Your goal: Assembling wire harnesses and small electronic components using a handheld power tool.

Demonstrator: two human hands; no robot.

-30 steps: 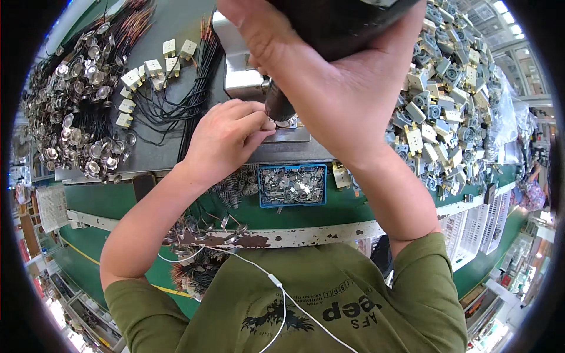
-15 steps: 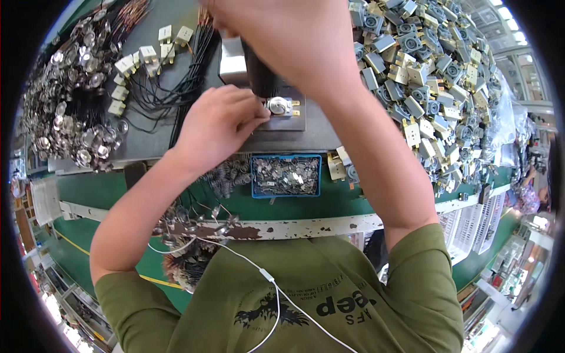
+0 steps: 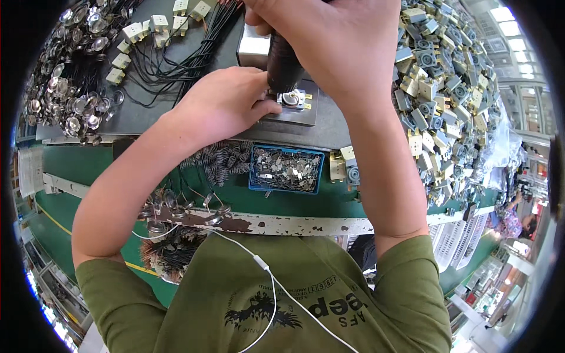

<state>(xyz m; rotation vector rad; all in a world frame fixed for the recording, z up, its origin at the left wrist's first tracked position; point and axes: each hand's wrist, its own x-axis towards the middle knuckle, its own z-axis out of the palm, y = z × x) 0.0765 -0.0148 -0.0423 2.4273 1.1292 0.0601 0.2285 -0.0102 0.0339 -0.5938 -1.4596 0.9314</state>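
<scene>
A black power screwdriver (image 3: 284, 66) stands nearly upright in my right hand (image 3: 347, 50), its lower end just over a small fitting. This fitting (image 3: 294, 99), with a round silver top and two brass prongs pointing right, sits on a flat metal plate (image 3: 301, 119). From the left, my left hand (image 3: 226, 103) reaches to the fitting's left edge, thumb and fingers drawn together. Its fingertips are partly behind the screwdriver, so what they pinch is hidden. Behind the screwdriver is a silver metal block (image 3: 253, 46).
Loose white blocks (image 3: 159, 25) with black wires (image 3: 176, 79) lie left, beside heaped silver discs (image 3: 88, 97). A blue tray (image 3: 253, 187) of small metal pieces sits in front, next to dark springs (image 3: 220, 162). Grey and cream sockets (image 3: 438, 88) are piled at right.
The screwdriver has come down closer to the fitting, and my right hand has shifted right. My left hand's fingertips have moved in behind the tool. The whole view has shifted slightly.
</scene>
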